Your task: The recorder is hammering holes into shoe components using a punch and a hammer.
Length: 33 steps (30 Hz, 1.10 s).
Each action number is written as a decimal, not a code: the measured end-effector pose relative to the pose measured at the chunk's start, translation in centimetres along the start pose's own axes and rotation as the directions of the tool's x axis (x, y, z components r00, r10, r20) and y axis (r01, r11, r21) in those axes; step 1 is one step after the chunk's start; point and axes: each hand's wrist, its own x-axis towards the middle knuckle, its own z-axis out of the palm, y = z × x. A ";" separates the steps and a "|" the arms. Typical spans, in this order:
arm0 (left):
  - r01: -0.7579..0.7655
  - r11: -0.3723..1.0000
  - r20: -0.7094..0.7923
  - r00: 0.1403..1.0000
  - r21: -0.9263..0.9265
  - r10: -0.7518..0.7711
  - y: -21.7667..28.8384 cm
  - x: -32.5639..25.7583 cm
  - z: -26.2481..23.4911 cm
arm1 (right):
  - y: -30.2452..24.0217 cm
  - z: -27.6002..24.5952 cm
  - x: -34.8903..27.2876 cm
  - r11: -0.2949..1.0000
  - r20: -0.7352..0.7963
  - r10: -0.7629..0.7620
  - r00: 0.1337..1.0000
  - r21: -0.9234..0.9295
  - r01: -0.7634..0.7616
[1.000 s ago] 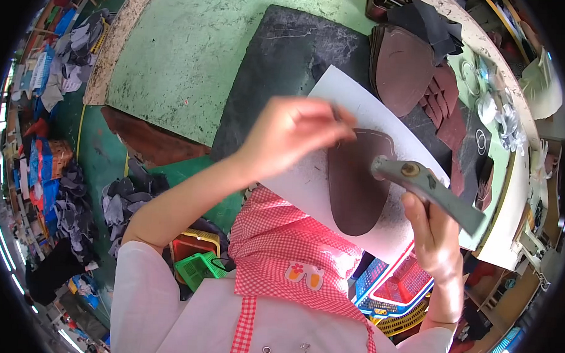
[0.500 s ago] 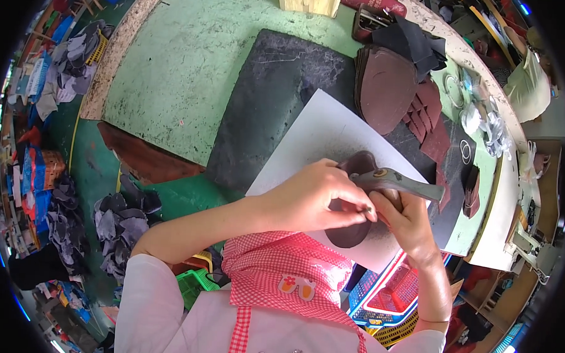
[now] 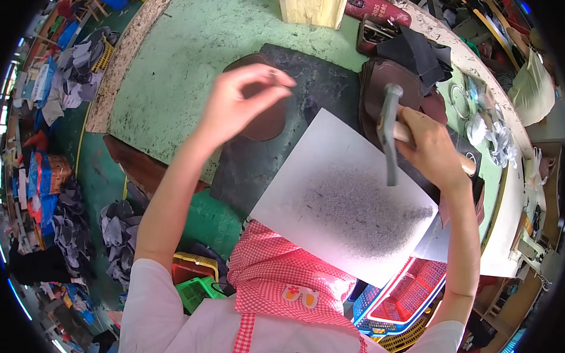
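Note:
My right hand (image 3: 436, 147) grips a hammer (image 3: 390, 137) by its wooden handle, the grey metal head raised over the right side of the white board (image 3: 305, 162). Dark specks cover the middle of that board. At the upper left, my left hand (image 3: 238, 103) hovers over or touches a rounded brown leather-like piece (image 3: 267, 125), which lies across the edge of the black mat (image 3: 245, 169). Thumb and fingers are pinched together; whatever may be between them is too small to make out. Behind the hammer sits a stack of similar brown pieces (image 3: 376, 83).
Black scraps (image 3: 417, 55) lie by a tool box (image 3: 369, 35) at the back right. A wooden block (image 3: 312, 6) stands at the far edge of the green table (image 3: 180, 73). Clear plastic bags (image 3: 492, 137) are at the right. Baskets (image 3: 409, 290) sit below the near edge.
The brown piece has gone from the white board to the upper left, along with my left hand. My right hand has moved up and right, turning the hammer head upright.

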 end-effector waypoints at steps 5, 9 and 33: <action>0.044 0.999 0.368 0.929 -0.001 -0.040 0.8 1.9 3.1 | 0.8 -2.2 -0.4 0.981 0.086 0.118 0.989 0.146 -0.130; 0.216 0.969 0.284 0.943 -0.123 -0.174 0.3 1.5 2.0 | 0.1 -2.6 -2.0 0.973 -0.166 0.167 0.972 0.189 -0.135; -0.149 0.827 0.200 0.979 0.543 0.045 -0.2 0.6 2.2 | -9.0 1.2 -10.6 0.892 0.092 0.112 0.989 0.430 -0.141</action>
